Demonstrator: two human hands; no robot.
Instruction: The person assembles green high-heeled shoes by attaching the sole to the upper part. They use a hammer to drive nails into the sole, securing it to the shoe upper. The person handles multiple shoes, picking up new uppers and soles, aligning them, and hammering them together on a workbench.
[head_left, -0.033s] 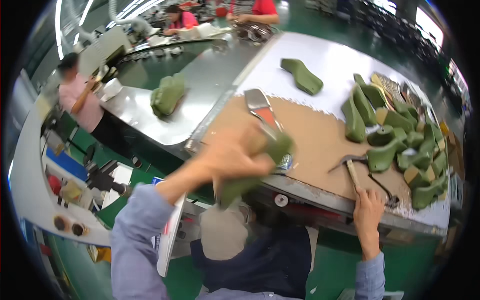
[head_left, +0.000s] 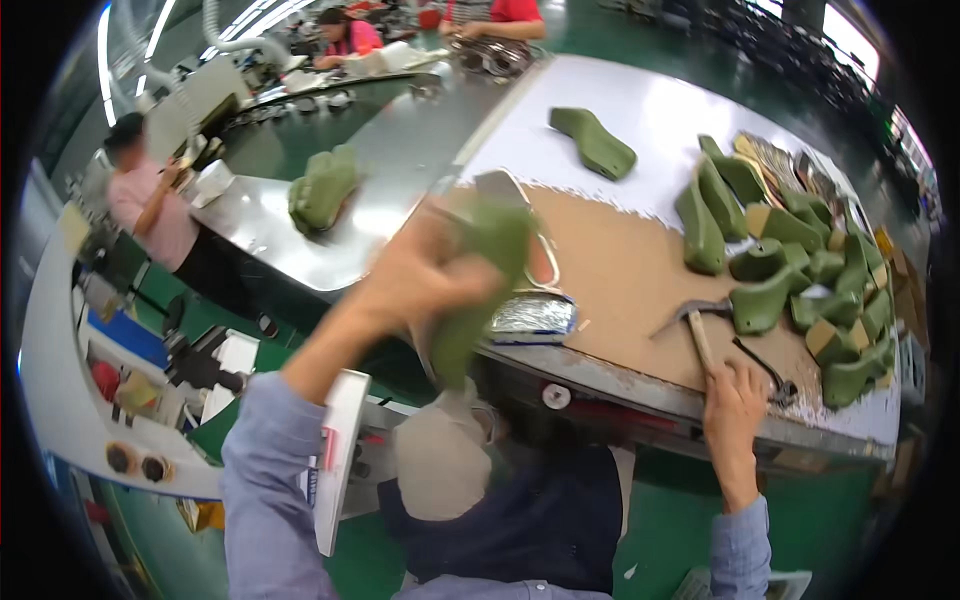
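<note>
My left hand [head_left: 410, 285] is wrapped round a green shoe last [head_left: 505, 235], raised over the table's near left edge and smeared by motion. At the front right, my right hand [head_left: 736, 408] grips the wooden handle of a hammer [head_left: 701, 340]; its dark head rests on the table beside a green last [head_left: 757, 305]. Just right of that hand lies a dark bent metal tool [head_left: 766, 366]. Below the raised last sits a silver foil-like packet [head_left: 533, 314]. Behind it is a flat grey-and-orange piece with a white rim [head_left: 545, 262], partly hidden.
Several green lasts [head_left: 860, 300] crowd the table's right side. A single last [head_left: 592, 143] lies on the white sheet [head_left: 520, 115]. Green lasts [head_left: 325, 188] stand on the metal bench [head_left: 265, 215] at left. A person in pink [head_left: 152, 205] stands beyond it; others work at the back.
My left hand has moved left and slightly up with the last, which is now more upright, uncovering the foil-like packet. My right hand stays on the hammer.
</note>
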